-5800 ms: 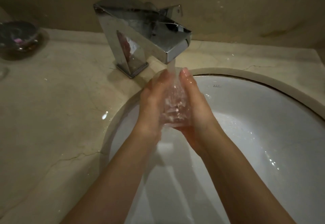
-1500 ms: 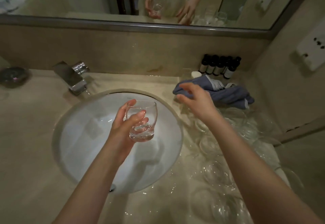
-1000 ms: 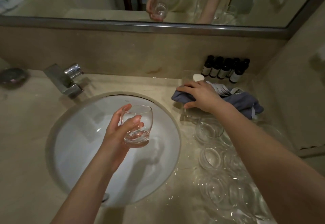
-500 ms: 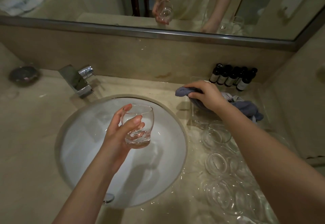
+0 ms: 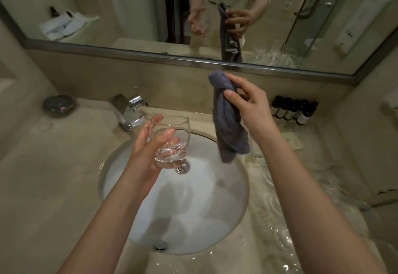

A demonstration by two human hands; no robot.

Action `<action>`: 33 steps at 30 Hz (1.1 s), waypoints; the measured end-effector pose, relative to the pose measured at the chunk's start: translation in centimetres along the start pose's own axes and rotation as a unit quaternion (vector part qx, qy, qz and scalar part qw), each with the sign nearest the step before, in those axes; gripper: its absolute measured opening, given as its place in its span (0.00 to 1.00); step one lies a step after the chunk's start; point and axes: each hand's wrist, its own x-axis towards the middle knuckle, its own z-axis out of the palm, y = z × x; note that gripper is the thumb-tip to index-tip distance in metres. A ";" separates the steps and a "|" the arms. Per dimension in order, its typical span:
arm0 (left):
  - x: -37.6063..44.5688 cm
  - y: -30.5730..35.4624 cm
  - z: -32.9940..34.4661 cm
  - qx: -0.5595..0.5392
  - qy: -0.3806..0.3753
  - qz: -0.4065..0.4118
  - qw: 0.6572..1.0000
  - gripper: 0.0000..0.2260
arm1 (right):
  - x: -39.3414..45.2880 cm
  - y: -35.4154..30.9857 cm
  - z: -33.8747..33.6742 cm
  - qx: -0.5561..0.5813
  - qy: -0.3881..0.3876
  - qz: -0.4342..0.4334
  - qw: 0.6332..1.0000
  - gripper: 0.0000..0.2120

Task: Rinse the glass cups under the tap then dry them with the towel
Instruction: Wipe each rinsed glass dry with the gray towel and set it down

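A glass [image 5: 171, 142] is held upright over the sink [image 5: 226, 220].
It is gripped by the left hand [image 5: 148, 144]; a towel [image 5: 228, 120] is pinched, hanging, by the right hand [image 5: 249, 105].

A beige marble desk [image 5: 47, 179] held a white sink [image 5: 215, 220] below the hands; beyond them hung a wide mirror [image 5: 129, 11], 5 dark bottles [image 5: 294, 112] at right.

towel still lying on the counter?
No, the right hand grips the grey towel and holds it hanging in the air above the sink, beside the glass cup in the left hand.
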 end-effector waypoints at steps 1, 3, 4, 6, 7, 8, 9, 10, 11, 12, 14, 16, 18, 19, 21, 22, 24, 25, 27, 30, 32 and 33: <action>0.0 0.6 -0.4 -0.007 -0.002 0.008 1.000 0.34 | -0.7 -1.0 1.0 0.023 0.011 0.001 1.000 0.19; -0.1 2.0 -1.1 -0.016 -0.011 0.024 1.000 0.31 | -2.2 -2.9 3.1 0.061 0.025 0.005 0.998 0.19; -0.2 2.7 -1.4 -0.016 -0.017 0.030 0.999 0.32 | -3.0 -3.7 4.3 0.078 0.031 0.006 0.996 0.19; -0.7 4.0 -2.1 -0.018 -0.029 0.038 0.999 0.32 | -4.7 -5.0 6.6 0.118 0.049 0.016 0.992 0.18; -0.9 4.5 -2.6 -0.017 -0.035 0.040 0.998 0.31 | -5.5 -5.5 7.8 0.139 0.059 0.021 0.988 0.18; -1.2 5.0 -3.0 -0.017 -0.040 0.040 0.998 0.30 | -6.3 -6.0 9.0 0.158 0.067 0.026 0.985 0.17; -1.4 5.4 -3.6 -0.017 -0.044 0.039 0.998 0.31 | -7.1 -6.4 10.2 0.174 0.075 0.033 0.981 0.17; -1.8 5.8 -4.0 -0.020 -0.048 0.037 0.998 0.32 | -7.8 -6.8 11.4 0.189 0.085 0.041 0.977 0.17; -2.2 6.0 -4.5 -0.027 -0.050 0.031 0.998 0.32 | -8.5 -7.1 12.5 0.201 0.098 0.048 0.974 0.17; -2.6 6.0 -4.9 -0.034 -0.047 0.024 0.998 0.32 | -9.3 -7.3 13.6 0.210 0.117 0.053 0.969 0.16; -3.8 5.6 -5.8 -0.038 -0.027 0.024 0.999 0.29 | -10.7 -7.9 15.8 0.210 0.151 0.056 0.964 0.15; -5.0 5.0 -6.6 -0.015 -0.015 0.035 0.999 0.30 | -12.0 -8.3 17.9 0.158 0.162 0.034 0.973 0.13; -6.3 4.8 -7.2 0.020 -0.015 0.031 0.999 0.31 | -13.3 -8.4 19.8 0.075 0.167 0.022 0.983 0.12; -7.0 4.8 -7.4 0.029 -0.019 0.023 0.999 0.31 | -13.9 -8.5 20.5 0.039 0.170 0.028 0.984 0.12; -8.1 4.8 -7.6 0.029 -0.030 0.005 0.999 0.28 | -14.9 -8.4 21.3 0.006 0.169 0.057 0.984 0.13; -8.6 4.8 -7.6 0.026 -0.036 -0.003 0.999 0.27 | -15.3 -8.5 21.4 0.011 0.163 0.076 0.984 0.14; -9.2 4.4 -7.6 0.015 -0.042 -0.021 0.999 0.31 | -15.8 -8.8 21.0 0.045 0.151 0.129 0.979 0.14; -9.4 4.2 -7.5 0.009 -0.049 -0.032 0.998 0.34 | -15.8 -9.0 20.4 0.087 0.150 0.166 0.971 0.15; -10.0 4.0 -7.1 0.001 -0.086 -0.045 0.995 0.36 | -15.8 -9.6 19.2 0.191 0.157 0.257 0.934 0.16; -11.1 4.3 -6.0 -0.011 -0.108 -0.046 0.993 0.26 | -16.6 -10.0 17.9 0.243 0.153 0.288 0.914 0.16; -11.3 4.8 -5.4 0.013 -0.050 -0.036 0.998 0.25 | -17.0 -10.2 18.0 0.182 0.155 0.255 0.937 0.12; -11.1 4.9 -5.5 0.051 -0.010 -0.012 0.999 0.26 | -17.2 -10.1 18.0 0.145 0.161 0.237 0.947 0.10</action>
